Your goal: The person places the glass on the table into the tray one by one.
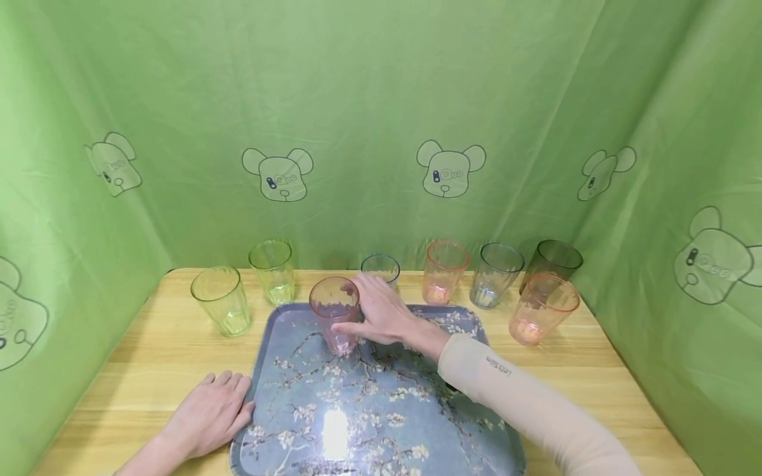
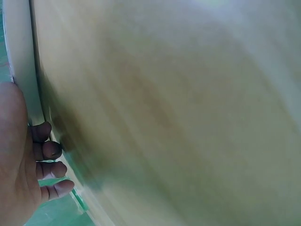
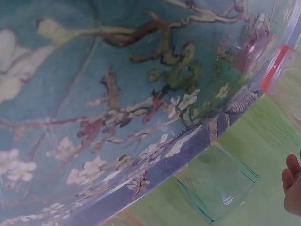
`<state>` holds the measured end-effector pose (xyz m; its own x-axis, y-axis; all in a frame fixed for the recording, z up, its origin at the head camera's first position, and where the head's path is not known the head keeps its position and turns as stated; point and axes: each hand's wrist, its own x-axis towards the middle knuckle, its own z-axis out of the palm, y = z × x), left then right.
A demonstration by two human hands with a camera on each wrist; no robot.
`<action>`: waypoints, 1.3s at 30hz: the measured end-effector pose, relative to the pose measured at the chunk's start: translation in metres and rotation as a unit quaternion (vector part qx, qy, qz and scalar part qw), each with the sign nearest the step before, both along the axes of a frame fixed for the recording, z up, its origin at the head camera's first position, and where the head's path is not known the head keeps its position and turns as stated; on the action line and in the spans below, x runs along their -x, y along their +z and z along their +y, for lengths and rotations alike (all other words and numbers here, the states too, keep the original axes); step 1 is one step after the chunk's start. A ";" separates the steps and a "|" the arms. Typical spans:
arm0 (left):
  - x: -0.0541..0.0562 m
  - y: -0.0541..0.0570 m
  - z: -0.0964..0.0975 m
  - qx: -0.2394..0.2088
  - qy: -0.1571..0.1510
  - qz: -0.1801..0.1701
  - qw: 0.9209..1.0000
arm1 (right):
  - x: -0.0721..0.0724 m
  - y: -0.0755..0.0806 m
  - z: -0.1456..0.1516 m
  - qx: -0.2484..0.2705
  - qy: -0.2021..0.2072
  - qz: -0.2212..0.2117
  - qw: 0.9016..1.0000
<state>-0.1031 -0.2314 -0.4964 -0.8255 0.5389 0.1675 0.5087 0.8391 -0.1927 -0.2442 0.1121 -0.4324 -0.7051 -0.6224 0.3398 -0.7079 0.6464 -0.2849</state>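
Note:
My right hand (image 1: 383,311) is around a clear pink glass (image 1: 335,316) over the far left part of a blue tray (image 1: 286,383) printed with blossom branches. The thumb lies across the glass's near side and the fingers reach behind it. At the right edge of the right wrist view, fingers (image 3: 292,181) show below the glass's red edge (image 3: 275,68). A blue-rimmed glass (image 1: 381,264) stands behind this hand, partly hidden. My left hand (image 1: 208,413) rests palm down on the table, fingers relaxed, its thumb at the tray's left rim (image 2: 23,56).
Two yellow-green glasses (image 1: 219,301) (image 1: 272,271) stand at the left. Farther right are an orange glass (image 1: 446,271), a grey-blue glass (image 1: 497,274), a dark glass (image 1: 556,254) and another orange glass (image 1: 543,311). Green curtains (image 1: 369,99) surround the wooden table (image 1: 143,344).

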 end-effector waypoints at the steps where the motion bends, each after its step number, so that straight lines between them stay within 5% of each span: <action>1: 0.000 0.000 0.000 -0.001 -0.001 -0.001 1.000 | 0.000 0.000 0.000 -0.002 0.000 -0.004 1.000; 39: -0.001 0.000 0.000 0.000 -0.006 0.015 1.000 | -0.003 -0.006 0.012 -0.022 -0.022 -0.040 0.999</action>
<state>-0.1025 -0.2316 -0.4969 -0.8135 0.5488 0.1924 0.5126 0.8329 -0.2087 -0.2410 0.1236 -0.4381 -0.7561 -0.6032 0.2537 -0.6543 0.6898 -0.3098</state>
